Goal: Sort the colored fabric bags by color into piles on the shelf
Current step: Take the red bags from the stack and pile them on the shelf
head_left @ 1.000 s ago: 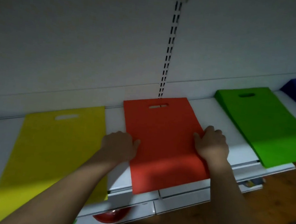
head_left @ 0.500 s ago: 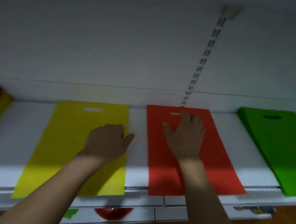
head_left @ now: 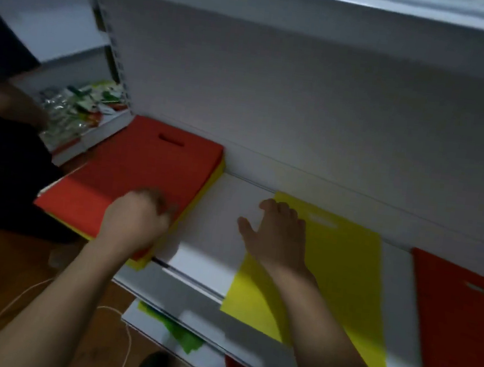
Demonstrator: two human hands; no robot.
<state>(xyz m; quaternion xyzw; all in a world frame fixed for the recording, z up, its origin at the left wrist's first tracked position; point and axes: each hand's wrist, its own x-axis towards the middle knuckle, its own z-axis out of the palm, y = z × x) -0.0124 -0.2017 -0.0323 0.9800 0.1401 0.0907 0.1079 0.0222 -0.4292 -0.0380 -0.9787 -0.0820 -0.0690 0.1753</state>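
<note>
We have turned left along the white metal shelf since half a second ago: the green bag has left the view and a thick unsorted stack of fabric bags, red on top with yellow layers beneath, now lies at the shelf's left end. The flat yellow fabric bag and the flat red fabric bag, each with a cut-out handle, now sit at centre-right and far right, well apart from the stack.

Our left hand has moved off the yellow bag to the stack's near right corner; its fingers are curled there, apparently pinching the top red layer, though motion blur leaves the grip uncertain. Our right hand has left the red bag and rests, fingers spread and straight, on the yellow bag's left edge, holding nothing.

We judge the next bag is about to be drawn.
</note>
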